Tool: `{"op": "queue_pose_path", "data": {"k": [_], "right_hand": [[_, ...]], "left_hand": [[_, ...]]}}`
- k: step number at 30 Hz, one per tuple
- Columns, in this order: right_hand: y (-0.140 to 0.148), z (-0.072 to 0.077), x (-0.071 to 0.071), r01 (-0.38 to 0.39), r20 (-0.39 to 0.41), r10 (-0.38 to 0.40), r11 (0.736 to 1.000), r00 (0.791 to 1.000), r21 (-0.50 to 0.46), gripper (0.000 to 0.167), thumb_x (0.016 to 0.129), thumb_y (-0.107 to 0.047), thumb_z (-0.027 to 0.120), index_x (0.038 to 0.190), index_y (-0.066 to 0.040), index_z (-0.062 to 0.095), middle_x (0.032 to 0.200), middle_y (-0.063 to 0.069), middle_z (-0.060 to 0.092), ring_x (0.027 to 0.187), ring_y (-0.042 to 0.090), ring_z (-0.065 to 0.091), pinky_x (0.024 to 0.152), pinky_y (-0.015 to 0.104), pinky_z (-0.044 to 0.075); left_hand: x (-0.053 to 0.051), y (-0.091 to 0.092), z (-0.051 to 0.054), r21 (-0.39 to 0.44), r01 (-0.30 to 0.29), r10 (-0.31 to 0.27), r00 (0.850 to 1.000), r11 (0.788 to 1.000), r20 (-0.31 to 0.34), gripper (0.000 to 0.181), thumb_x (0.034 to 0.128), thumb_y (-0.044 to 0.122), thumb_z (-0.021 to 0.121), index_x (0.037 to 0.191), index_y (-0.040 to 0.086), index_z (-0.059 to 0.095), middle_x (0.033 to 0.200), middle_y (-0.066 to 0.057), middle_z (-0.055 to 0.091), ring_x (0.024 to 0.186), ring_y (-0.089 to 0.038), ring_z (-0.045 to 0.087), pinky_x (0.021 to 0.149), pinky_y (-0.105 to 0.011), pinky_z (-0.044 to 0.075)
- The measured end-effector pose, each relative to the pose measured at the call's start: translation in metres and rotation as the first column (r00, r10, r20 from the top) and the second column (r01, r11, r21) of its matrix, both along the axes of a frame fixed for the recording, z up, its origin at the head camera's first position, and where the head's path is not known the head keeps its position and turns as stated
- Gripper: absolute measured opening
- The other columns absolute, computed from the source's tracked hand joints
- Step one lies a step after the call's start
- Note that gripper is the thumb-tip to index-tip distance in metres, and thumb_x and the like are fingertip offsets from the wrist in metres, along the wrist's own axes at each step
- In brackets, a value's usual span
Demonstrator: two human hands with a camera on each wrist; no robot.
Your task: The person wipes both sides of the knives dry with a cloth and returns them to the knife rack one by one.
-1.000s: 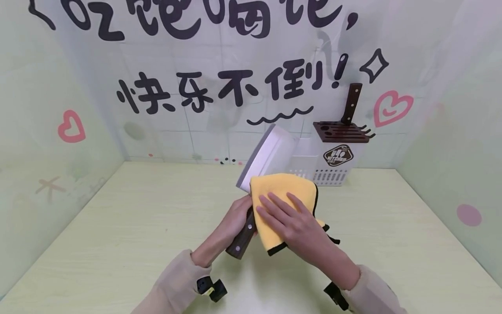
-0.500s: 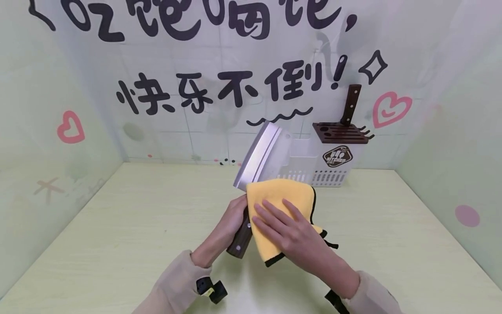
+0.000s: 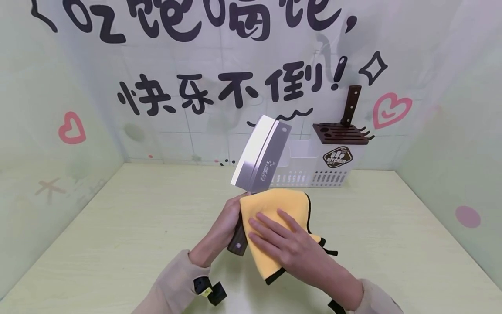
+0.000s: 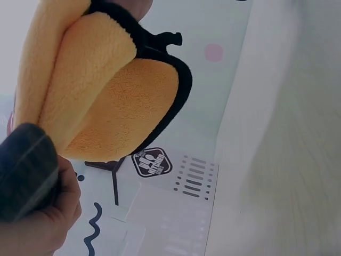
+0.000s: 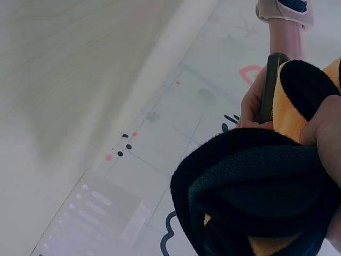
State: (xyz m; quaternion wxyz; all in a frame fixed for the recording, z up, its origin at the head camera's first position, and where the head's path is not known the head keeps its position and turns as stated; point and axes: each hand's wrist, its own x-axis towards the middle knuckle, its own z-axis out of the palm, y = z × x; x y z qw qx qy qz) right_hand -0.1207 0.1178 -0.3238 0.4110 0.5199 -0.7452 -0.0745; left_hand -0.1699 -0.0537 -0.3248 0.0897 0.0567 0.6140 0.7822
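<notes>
A cleaver (image 3: 259, 159) is held up tilted over the table, its broad steel blade pointing away from me. My left hand (image 3: 225, 222) grips its dark riveted handle, whose butt end looms close in the left wrist view. A yellow cloth (image 3: 276, 203) with black edging is draped against the handle and covers part of it. My right hand (image 3: 290, 246) holds this cloth, fingers spread over its top side. In the right wrist view the thumb (image 5: 326, 133) lies on the cloth's other side, and the dark underside of the cloth (image 5: 250, 165) shows.
At the back right stands a white perforated knife holder (image 3: 331, 176) with a brown slotted top (image 3: 341, 134). A dark knife handle (image 3: 351, 104) sticks up from it. Printed sheeting (image 3: 211, 144) with black lettering encloses the pale wooden table (image 3: 117, 231) at the back and sides.
My right hand and the cloth have slid down toward me along the handle, exposing the blade's base. The cleaver has turned, so its broad face with engraved marks now shows.
</notes>
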Motion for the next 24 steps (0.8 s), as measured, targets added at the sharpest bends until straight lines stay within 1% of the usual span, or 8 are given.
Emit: {"op": "queue_pose_path", "data": {"k": [2,6,10,13,16,19,24], "right_hand": [[0.000,0.000,0.001,0.002,-0.001,-0.002,1.000,1.000,0.014,0.039,0.082,-0.004,0.039,0.115,-0.010,0.058,0.128,0.009,0.049,0.120,0.023,0.043,0.095,0.046,0.035],[0.000,0.001,0.004,-0.004,-0.006,0.004,0.999,1.000,0.033,0.039,0.082,-0.004,0.039,0.115,-0.011,0.058,0.128,0.008,0.049,0.121,0.023,0.043,0.095,0.046,0.035],[0.001,0.001,0.006,-0.024,-0.016,0.025,0.999,1.000,0.048,0.038,0.085,-0.003,0.037,0.114,-0.012,0.059,0.127,0.008,0.050,0.120,0.022,0.044,0.094,0.045,0.036],[0.001,0.000,0.008,-0.045,-0.018,0.046,0.997,0.999,0.060,0.039,0.090,0.000,0.030,0.113,-0.012,0.059,0.126,0.008,0.051,0.119,0.022,0.045,0.094,0.044,0.037],[0.001,0.000,0.011,-0.062,0.002,0.062,0.995,0.998,0.077,0.044,0.095,0.000,0.021,0.113,-0.013,0.059,0.125,0.006,0.051,0.119,0.021,0.044,0.094,0.044,0.037],[0.001,0.000,0.013,-0.064,0.018,0.062,0.993,0.998,0.103,0.046,0.096,-0.001,0.018,0.113,-0.014,0.059,0.125,0.005,0.051,0.120,0.020,0.043,0.095,0.044,0.036],[0.000,0.001,0.016,-0.057,0.007,0.057,0.989,0.998,0.137,0.047,0.095,-0.001,0.017,0.114,-0.015,0.058,0.127,0.006,0.048,0.122,0.021,0.041,0.096,0.044,0.036]], "left_hand": [[0.000,0.000,0.000,0.018,0.007,-0.007,1.000,1.000,0.007,0.035,0.0965,0.022,0.034,0.103,-0.008,0.052,0.074,-0.003,0.055,0.063,-0.010,0.057,0.058,-0.023,0.048],[-0.001,-0.001,-0.001,0.016,0.014,-0.014,1.000,1.000,0.009,0.039,0.0964,0.023,0.036,0.111,-0.009,0.051,0.077,-0.003,0.056,0.064,-0.010,0.057,0.059,-0.023,0.048],[-0.001,-0.003,-0.003,-0.001,0.036,-0.036,0.999,0.999,-0.002,0.040,0.0965,0.026,0.037,0.111,-0.009,0.050,0.076,-0.002,0.056,0.063,-0.009,0.057,0.057,-0.022,0.048],[-0.001,-0.004,-0.004,-0.003,0.047,-0.048,0.999,0.999,-0.012,0.040,0.0961,0.029,0.039,0.108,-0.008,0.050,0.074,-0.001,0.056,0.060,-0.009,0.057,0.055,-0.021,0.048],[-0.001,-0.005,-0.004,0.008,0.057,-0.057,0.998,0.998,-0.026,0.041,0.0951,0.030,0.042,0.108,-0.009,0.051,0.076,-0.001,0.056,0.061,-0.008,0.057,0.055,-0.020,0.048],[-0.001,-0.004,-0.003,0.025,0.064,-0.063,0.997,0.998,-0.034,0.044,0.0947,0.030,0.043,0.111,-0.010,0.049,0.081,-0.002,0.057,0.064,-0.009,0.058,0.057,-0.021,0.048],[0.001,-0.003,0.000,0.038,0.067,-0.066,0.998,0.997,-0.023,0.042,0.0952,0.029,0.042,0.116,-0.007,0.049,0.088,-0.004,0.061,0.071,-0.011,0.059,0.061,-0.022,0.049]]}}
